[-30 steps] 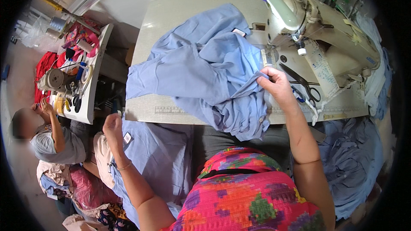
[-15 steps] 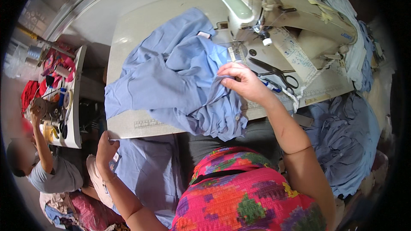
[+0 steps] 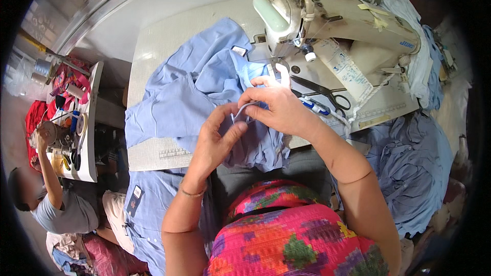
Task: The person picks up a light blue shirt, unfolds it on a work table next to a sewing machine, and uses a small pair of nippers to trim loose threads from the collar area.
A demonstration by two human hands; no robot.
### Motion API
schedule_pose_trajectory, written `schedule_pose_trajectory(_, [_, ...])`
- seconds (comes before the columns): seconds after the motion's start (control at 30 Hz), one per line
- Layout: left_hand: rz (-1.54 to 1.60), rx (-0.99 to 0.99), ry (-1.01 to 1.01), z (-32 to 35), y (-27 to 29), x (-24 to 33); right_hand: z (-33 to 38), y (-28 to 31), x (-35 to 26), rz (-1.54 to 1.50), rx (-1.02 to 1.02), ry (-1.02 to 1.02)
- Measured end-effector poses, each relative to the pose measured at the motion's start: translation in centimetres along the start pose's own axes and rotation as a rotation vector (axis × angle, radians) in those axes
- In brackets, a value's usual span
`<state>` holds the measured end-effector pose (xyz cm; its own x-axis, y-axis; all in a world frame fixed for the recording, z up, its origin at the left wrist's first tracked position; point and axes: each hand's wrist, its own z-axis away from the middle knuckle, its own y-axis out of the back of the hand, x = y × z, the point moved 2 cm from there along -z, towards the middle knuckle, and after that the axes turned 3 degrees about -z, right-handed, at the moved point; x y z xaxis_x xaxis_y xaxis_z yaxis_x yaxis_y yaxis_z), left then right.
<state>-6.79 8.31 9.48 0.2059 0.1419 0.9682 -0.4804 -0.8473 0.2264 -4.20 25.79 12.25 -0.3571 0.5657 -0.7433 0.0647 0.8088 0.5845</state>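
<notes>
A light blue shirt lies bunched on the sewing table, its far folds reaching close to the sewing machine. My right hand pinches a folded edge of this cloth between thumb and fingers, just in front of the needle area. My left hand meets it from the left, thumb and fingers closed on the same edge. Part of the edge shows between the two hands; the rest is hidden by the fingers. Beside my right hand lie black scissors and a blue-and-white tool.
Another blue garment with a dark tag hangs below the table's near left edge. More blue shirts are heaped at the right. At the far left, a person works at a white table crowded with spools and tools.
My left hand has come up from the table's near left edge to the cloth beside my right hand. My right hand has shifted slightly left and down with the shirt edge.
</notes>
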Motion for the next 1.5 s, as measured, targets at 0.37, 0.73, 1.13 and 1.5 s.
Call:
schedule_pose_trajectory(0.37, [0.175,0.315,0.074,-1.7,5.3,-1.6,-0.5,0.3,5.4,-0.007,-0.148,-0.195])
schedule_pose_trajectory(0.73, [0.181,0.417,0.117,-3.1,4.7,-4.8,-0.1,0.0,6.5,-0.209,-0.164,-0.271])
schedule_pose_trajectory(1.13, [0.171,0.339,0.083,-3.0,4.7,-5.6,0.5,-0.6,7.8,-0.467,-0.060,-0.212])
schedule_pose_trajectory(1.5, [-0.102,0.362,-0.011,-2.2,4.2,-3.6,0.6,-0.3,7.9,-0.485,-0.095,-0.207])
